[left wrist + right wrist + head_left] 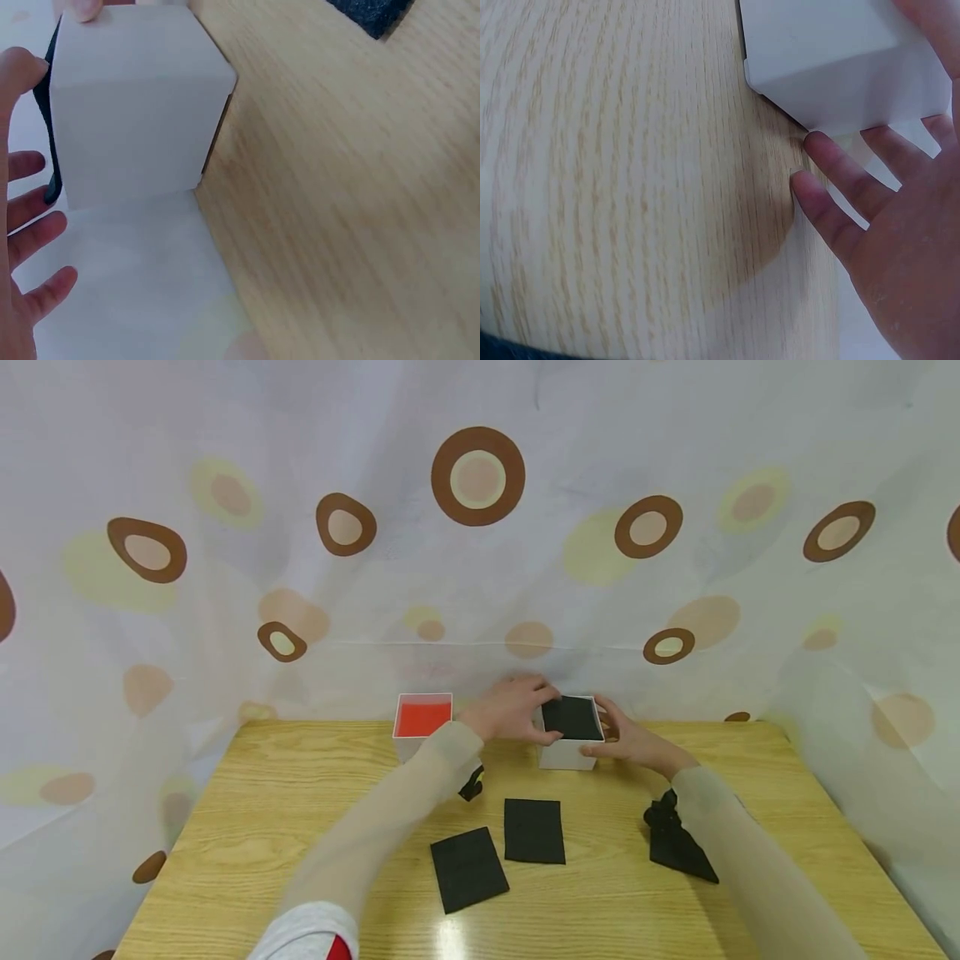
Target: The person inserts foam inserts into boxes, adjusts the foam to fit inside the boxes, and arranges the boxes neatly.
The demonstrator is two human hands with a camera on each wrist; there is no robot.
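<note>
White box [567, 752] btwn both hands [570, 722]

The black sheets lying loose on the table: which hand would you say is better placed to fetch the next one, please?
Probably the left hand: its forearm passes right above the two loose sheets, while the right hand steadies the white box farther away.

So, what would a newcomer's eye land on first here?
Probably the two hands at the table's far edge: the left hand and right hand flank a white box topped with a black sheet. Beside it, to the left, stands a box with a bright red top; two black sheets lie nearer.
</note>
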